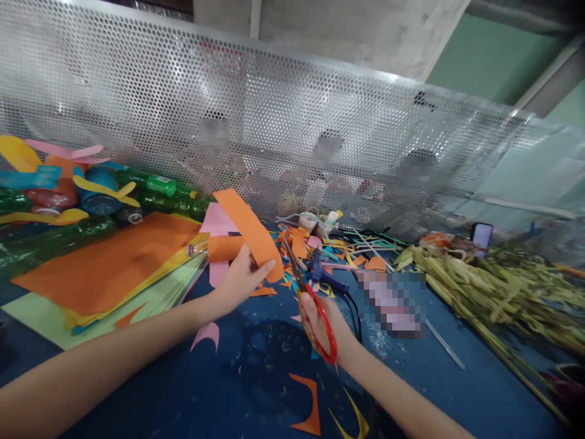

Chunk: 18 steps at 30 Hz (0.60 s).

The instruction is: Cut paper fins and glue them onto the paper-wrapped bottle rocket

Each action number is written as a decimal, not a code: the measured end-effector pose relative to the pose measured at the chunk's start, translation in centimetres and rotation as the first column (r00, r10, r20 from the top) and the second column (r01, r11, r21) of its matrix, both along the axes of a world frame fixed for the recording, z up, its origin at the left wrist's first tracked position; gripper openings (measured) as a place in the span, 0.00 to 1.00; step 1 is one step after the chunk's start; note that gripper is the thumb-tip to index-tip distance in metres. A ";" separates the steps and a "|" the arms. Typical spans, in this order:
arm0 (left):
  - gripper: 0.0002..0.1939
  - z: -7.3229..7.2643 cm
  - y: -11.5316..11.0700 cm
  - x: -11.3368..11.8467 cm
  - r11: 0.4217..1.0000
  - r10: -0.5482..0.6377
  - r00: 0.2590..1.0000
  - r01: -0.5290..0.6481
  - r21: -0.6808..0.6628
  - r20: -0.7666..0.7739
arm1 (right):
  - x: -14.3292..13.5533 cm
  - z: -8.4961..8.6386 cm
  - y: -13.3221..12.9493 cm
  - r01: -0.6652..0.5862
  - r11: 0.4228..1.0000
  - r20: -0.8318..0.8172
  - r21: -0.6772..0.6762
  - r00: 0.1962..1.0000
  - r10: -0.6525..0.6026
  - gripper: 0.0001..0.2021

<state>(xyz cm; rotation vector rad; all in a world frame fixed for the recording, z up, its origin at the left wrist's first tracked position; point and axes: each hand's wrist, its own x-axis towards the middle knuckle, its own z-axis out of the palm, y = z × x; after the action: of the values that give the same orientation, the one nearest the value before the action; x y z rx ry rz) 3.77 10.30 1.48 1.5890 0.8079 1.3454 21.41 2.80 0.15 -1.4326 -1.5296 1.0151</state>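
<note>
A long orange paper strip [250,227] with a rounded near end is pinched between the thumb and fingers of my left hand [235,283]. My right hand [322,320] grips red-handled scissors [296,267], their blades pointing up and away from me. The blades are just right of the strip's rounded end; whether they touch it I cannot tell. Behind my left hand is a clear bottle [197,249] with orange paper around it and pink paper pieces [217,219] beside it. A blue glue gun [326,277] lies just beyond the scissors.
Orange sheets [114,256] top a paper stack at left, near green bottles [159,186] and paper-trimmed bottles. Colourful scraps [297,241] cover the middle. Dry husks [498,280] and a propped phone [481,238] are right. A perforated metal screen [274,110] stands behind, people beyond it.
</note>
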 end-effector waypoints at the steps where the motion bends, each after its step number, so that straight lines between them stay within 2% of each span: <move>1: 0.18 -0.1 -0.3 0.1 0.999 -0.048 0.999 0.048 -0.016 -0.004 | 0.1 0.0 0.3 0.000 1.000 -0.031 -0.015 1.000 -0.001 0.22; 3: 0.24 -0.3 -1.0 0.4 0.978 -0.200 0.980 0.200 -0.056 0.003 | 0.4 0.2 0.9 0.008 0.998 -0.051 0.055 0.999 -0.005 0.20; 6: 0.33 -1.0 -2.1 0.7 0.862 -0.483 0.876 0.479 -0.167 0.020 | 0.9 0.5 2.0 0.066 0.980 -0.059 0.189 0.997 -0.056 0.18; 9: 0.38 -1.8 -2.8 0.7 0.749 -0.635 0.772 0.611 -0.258 -0.018 | 1.3 0.5 2.8 0.084 0.973 -0.128 0.215 0.990 -0.057 0.19; 11: 0.41 -2.0 -3.0 0.6 0.709 -0.684 0.727 0.643 -0.289 -0.061 | 1.5 0.4 3.0 0.078 0.973 -0.175 0.217 0.984 -0.040 0.19; 12: 0.41 -1.9 -3.0 0.6 0.707 -0.688 0.722 0.642 -0.296 -0.079 | 1.5 0.2 3.0 0.074 0.974 -0.202 0.213 0.979 -0.031 0.19; 14: 0.36 -1.5 -2.9 0.5 0.747 -0.638 0.767 0.591 -0.305 -0.074 | 1.5 0.0 3.0 0.054 0.979 -0.255 0.195 0.967 -0.003 0.19; 16: 0.27 -1.0 -2.5 0.5 0.815 -0.512 0.859 0.482 -0.321 -0.010 | 1.3 -0.1 2.9 0.004 0.985 -0.280 0.170 0.959 0.045 0.19; 18: 0.22 -0.8 -1.9 0.5 0.855 -0.378 0.922 0.381 -0.351 0.081 | 1.0 0.0 2.7 -0.067 0.987 -0.256 0.145 0.961 0.103 0.20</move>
<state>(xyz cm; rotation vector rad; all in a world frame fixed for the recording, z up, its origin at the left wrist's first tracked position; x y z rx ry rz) 4.30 8.43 0.71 1.3579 0.6459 0.8604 22.44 5.51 0.14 -1.0976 -1.4444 1.0844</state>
